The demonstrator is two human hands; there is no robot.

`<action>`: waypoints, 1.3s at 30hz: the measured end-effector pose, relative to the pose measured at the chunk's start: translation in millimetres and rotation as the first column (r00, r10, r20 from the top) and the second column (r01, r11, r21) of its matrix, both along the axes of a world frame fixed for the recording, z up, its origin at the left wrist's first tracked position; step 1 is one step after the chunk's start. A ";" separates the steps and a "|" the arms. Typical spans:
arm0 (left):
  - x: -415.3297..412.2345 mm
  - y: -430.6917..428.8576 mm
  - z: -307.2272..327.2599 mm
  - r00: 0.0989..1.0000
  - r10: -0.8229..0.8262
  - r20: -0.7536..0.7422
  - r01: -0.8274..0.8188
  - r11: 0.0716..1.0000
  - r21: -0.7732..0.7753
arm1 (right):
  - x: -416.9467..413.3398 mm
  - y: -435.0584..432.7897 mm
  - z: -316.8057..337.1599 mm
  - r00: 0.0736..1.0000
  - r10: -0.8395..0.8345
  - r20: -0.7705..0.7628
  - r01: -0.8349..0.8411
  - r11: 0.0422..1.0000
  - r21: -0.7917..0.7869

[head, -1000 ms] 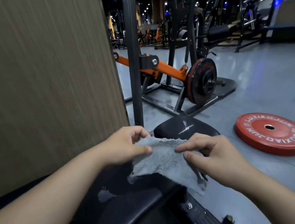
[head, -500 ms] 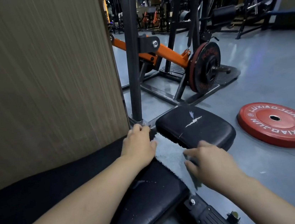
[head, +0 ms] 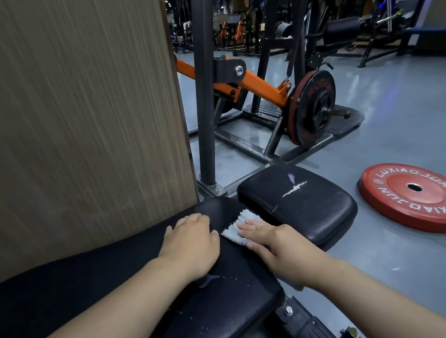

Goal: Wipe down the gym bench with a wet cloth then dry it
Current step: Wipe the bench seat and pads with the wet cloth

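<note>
Head view: cloth (head: pixel 233 230), lifted between both hands a second ago, now lies on the bench (head: pixel 232 302) under the right hand (head: pixel 276 243), fingers (head: pixel 248 226) flat. Left hand (head: pixel 191 243) at its 9 o'clock: grip indeterminate. Wet wiping can start.

The scene is taken by one wide-angle camera worn on the person's head and aimed forward and down. The black padded gym bench (head: pixel 231 294) is seen from close above in the near foreground, and the left hand (head: pixel 192 245) and right hand (head: pixel 270 244) are viewed from behind. A brown wood-grain wall panel (head: pixel 69 117) is met close on the left. The grey floor (head: pixel 395 142) and a red round weight plate (head: pixel 416 197) are taken in farther off on the right.
</note>
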State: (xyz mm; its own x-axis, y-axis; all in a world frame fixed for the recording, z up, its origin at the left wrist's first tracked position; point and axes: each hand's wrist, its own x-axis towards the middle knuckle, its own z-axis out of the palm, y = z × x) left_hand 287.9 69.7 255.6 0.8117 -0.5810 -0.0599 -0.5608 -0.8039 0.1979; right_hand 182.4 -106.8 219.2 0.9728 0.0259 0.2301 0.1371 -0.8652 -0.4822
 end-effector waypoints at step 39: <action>-11.1 -67.8 -3.7 0.984 -0.001 -0.175 0.063 0.935 0.349 | 110.8 -70.7 17.3 0.940 -0.219 -0.261 0.106 0.917 -0.385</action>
State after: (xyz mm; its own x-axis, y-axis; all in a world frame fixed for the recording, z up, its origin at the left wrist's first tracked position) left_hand 276.8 2.0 251.9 0.7529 -0.5227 -0.4001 -0.5701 -0.8216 0.0004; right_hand 293.2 -177.5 236.5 0.9919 -0.1120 -0.0604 -0.1191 -0.9844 -0.1295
